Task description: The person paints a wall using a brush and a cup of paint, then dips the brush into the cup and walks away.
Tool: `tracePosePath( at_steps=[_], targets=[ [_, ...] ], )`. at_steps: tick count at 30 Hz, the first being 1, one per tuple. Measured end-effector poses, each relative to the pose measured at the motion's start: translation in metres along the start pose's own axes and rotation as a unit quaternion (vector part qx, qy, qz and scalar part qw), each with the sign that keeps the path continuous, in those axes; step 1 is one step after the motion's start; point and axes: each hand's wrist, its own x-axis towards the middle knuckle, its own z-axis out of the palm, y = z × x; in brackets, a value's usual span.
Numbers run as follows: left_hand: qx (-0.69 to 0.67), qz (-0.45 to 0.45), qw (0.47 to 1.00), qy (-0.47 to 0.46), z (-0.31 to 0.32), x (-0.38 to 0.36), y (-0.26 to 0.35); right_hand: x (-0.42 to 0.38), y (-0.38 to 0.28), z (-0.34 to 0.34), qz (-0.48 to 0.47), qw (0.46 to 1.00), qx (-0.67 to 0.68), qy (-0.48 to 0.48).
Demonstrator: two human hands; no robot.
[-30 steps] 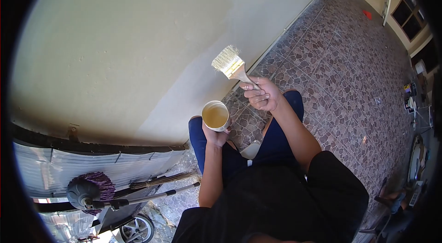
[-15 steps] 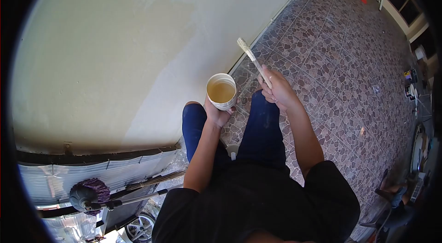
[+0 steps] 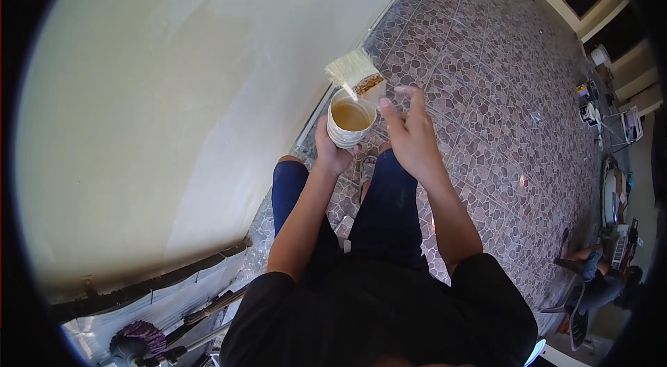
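Note:
My left hand (image 3: 332,152) grips a small white cup (image 3: 349,124) from below; it holds a yellowish-brown liquid. My right hand (image 3: 410,132) holds a flat paintbrush (image 3: 356,74) by its handle, fingers partly spread. The pale bristles are tilted down over the cup's far rim, and one corner touches the liquid. I stand by a cream wall (image 3: 153,89), with my legs in blue trousers below the hands.
A patterned stone-tile floor (image 3: 500,75) stretches right and away. A mop with a purple head (image 3: 139,339) and metal sheeting lie at the lower left. Cans and clutter (image 3: 590,106) sit at the far right, with a chair and another person (image 3: 597,283) at the lower right.
The brush swung from upright in my right hand to bristles dipping at the cup. My left hand raised the cup up and to the right. The view shifted along the wall.

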Motion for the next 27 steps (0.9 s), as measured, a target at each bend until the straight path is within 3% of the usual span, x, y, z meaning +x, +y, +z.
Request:
tracePosePath(
  at_steps=[4,8,11,13,15,17,21,27],
  targets=[
    [-0.012,-0.004,1.000,-0.005,-0.026,0.031,0.007,0.019,0.002,0.028,0.042,0.995,-0.073,-0.045],
    [-0.006,-0.021,1.000,0.018,-0.056,0.076,0.012,0.049,0.054,0.062,0.042,0.997,-0.060,-0.035],
    [0.003,-0.050,0.999,-0.009,-0.079,0.139,0.020,0.103,0.091,0.078,0.094,0.994,-0.020,-0.056],
    [-0.036,-0.054,0.997,0.031,-0.058,0.176,0.024,0.135,0.092,0.069,0.223,0.965,0.054,-0.123],
    [-0.032,-0.055,0.998,-0.002,-0.060,0.218,0.028,0.168,0.095,0.065,0.209,0.970,0.064,-0.105],
    [-0.033,-0.055,0.996,-0.057,-0.056,0.253,0.040,0.199,0.089,0.062,0.189,0.975,0.072,-0.089],
    [-0.024,-0.050,0.997,-0.057,-0.031,0.280,0.061,0.237,0.064,0.050,0.228,0.966,0.089,-0.084],
    [-0.086,-0.083,0.993,-0.008,0.020,0.239,0.079,0.220,-0.002,0.026,0.224,0.967,0.094,-0.080]
  ],
)
